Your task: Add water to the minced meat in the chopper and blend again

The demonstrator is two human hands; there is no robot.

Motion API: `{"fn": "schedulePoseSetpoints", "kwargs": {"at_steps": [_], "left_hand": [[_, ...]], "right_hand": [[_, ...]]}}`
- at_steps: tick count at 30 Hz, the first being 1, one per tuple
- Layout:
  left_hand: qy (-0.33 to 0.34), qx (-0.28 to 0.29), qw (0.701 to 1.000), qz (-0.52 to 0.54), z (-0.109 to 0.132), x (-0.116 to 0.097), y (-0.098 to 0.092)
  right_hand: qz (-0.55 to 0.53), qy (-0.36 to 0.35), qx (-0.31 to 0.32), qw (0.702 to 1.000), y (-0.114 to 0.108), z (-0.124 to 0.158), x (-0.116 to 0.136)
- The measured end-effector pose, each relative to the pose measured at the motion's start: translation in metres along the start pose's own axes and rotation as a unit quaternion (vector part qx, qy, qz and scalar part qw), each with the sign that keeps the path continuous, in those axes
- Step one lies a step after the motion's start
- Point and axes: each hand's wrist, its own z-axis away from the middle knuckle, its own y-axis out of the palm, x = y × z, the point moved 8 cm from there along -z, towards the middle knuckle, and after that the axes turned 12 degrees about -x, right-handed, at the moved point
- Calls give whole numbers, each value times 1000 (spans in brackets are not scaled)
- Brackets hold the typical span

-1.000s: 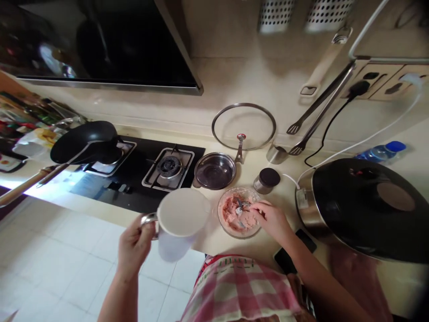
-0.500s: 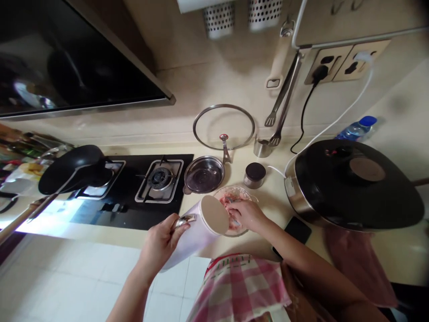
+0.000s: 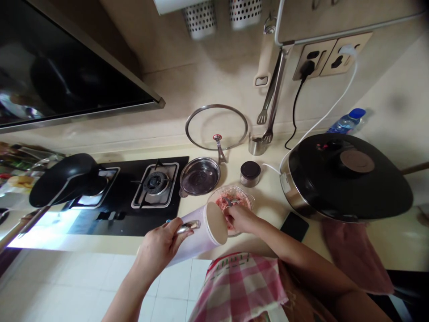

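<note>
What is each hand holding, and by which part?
Left hand: the jug, by its handle. Right hand: over the bowl; any hold is hidden.

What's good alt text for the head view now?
A person's left hand grips a pale pitcher by its handle, tilted toward a clear bowl of pink minced food, into which the right hand reaches. A metal pan and a dark-lidded jar stand behind the bowl, with a gas hob to the left and a large black-lidded cooker to the right.
</note>
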Motion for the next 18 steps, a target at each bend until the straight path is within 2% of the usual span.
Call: {"fn": "schedulePoseSetpoints", "kwargs": {"at_steps": [7,13,18], "left_hand": [[13,31,997,-62,1,2,5],[20,30,997,-62,0,0,3],[18,31,998,-56,-1,0,3]], "right_hand": [[-9,-13,10,1000,1,3,5],[-34,-15,3,999,3,4,7],[4,10,4,1000,2,6,4]]}}
